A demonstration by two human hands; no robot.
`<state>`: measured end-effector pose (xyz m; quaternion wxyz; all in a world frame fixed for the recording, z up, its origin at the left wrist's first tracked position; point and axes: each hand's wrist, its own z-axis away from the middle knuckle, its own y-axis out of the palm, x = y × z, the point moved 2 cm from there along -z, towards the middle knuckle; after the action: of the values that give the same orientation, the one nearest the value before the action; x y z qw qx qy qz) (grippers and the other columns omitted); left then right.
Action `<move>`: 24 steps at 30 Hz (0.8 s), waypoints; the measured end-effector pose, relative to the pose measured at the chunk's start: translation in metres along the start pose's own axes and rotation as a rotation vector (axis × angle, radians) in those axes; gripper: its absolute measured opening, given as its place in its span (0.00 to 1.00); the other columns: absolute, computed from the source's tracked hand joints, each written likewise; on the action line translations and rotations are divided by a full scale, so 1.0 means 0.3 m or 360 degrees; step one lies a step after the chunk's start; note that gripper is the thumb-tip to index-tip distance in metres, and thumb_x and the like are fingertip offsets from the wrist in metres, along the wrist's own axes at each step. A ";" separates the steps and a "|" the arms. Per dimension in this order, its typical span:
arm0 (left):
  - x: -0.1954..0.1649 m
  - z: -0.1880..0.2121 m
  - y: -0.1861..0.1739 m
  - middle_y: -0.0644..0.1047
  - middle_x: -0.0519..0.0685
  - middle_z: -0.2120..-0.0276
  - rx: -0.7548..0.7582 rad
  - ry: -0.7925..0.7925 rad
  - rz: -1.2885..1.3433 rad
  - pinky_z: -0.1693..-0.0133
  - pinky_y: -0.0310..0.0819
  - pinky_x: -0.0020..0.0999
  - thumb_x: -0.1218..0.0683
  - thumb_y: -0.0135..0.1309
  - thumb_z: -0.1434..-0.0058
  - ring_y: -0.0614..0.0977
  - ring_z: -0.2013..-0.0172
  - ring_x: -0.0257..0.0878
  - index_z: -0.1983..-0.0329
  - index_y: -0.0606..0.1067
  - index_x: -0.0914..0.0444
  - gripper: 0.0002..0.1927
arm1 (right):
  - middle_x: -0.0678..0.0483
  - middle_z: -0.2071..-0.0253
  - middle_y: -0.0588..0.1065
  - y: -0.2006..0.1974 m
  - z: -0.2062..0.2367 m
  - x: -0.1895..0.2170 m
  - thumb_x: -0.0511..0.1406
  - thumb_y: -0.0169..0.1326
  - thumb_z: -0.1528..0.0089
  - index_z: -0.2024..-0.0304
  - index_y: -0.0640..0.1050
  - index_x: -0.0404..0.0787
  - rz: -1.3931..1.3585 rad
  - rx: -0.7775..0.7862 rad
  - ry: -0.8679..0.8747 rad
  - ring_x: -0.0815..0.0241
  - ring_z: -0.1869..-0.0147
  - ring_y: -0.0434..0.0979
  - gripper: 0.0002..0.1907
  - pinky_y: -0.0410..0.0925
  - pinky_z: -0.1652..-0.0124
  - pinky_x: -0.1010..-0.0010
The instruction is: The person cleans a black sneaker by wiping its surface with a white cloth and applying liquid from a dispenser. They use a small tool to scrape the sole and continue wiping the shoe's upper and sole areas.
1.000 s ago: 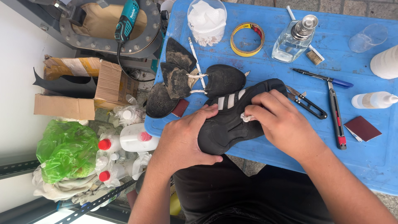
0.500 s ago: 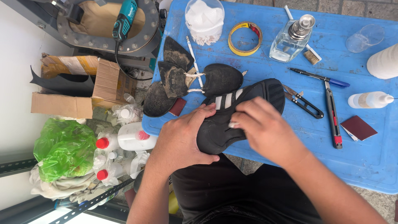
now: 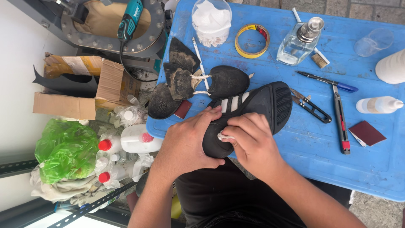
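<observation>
A black sports shoe with white stripes lies sole-up across the near edge of a blue table. My left hand grips the shoe's near end from the left. My right hand presses a small white wad against the sole near that end. Worn black sole pieces lie just behind the shoe.
On the table: a cotton jar, yellow tape ring, glass burner bottle, small pliers, utility knife, pen, glue bottle, sandpaper piece. Left of it stand cardboard boxes, plastic bottles, a green bag.
My right hand has slid with the white wad from the middle of the sole toward its near end. My left hand keeps its hold on the shoe.
</observation>
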<state>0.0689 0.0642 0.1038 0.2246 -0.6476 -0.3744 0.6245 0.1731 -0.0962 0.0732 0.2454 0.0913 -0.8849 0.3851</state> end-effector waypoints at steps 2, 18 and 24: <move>0.002 0.002 -0.003 0.77 0.52 0.40 -0.0003 0.0017 0.0001 0.46 0.75 0.42 0.46 0.76 0.71 0.77 0.39 0.47 0.43 0.71 0.63 0.48 | 0.54 0.58 0.77 -0.012 -0.006 -0.003 0.30 0.65 0.47 0.63 0.81 0.41 0.0057 0.0015 0.0019 0.50 0.52 0.73 0.10 0.65 0.51 0.58; -0.002 0.007 0.003 0.76 0.51 0.39 -0.0011 0.0012 0.0010 0.44 0.74 0.42 0.47 0.75 0.69 0.76 0.37 0.47 0.43 0.71 0.63 0.47 | 0.49 0.51 0.74 -0.049 0.087 -0.064 0.30 0.61 0.40 0.59 0.79 0.38 -0.0149 -0.0109 0.0374 0.53 0.50 0.75 0.07 0.70 0.53 0.65; -0.012 0.015 0.010 0.76 0.52 0.38 -0.0077 0.0062 0.0014 0.42 0.73 0.43 0.44 0.75 0.67 0.74 0.35 0.50 0.40 0.72 0.63 0.48 | 0.45 0.50 0.76 -0.127 0.285 -0.170 0.29 0.53 0.29 0.47 0.72 0.37 -0.1203 -0.0544 0.0954 0.58 0.53 0.79 0.09 0.74 0.53 0.67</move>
<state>0.0653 0.0589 0.1033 0.2133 -0.6665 -0.3820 0.6036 0.1993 -0.1859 0.0221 0.6220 0.2489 -0.7312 0.1284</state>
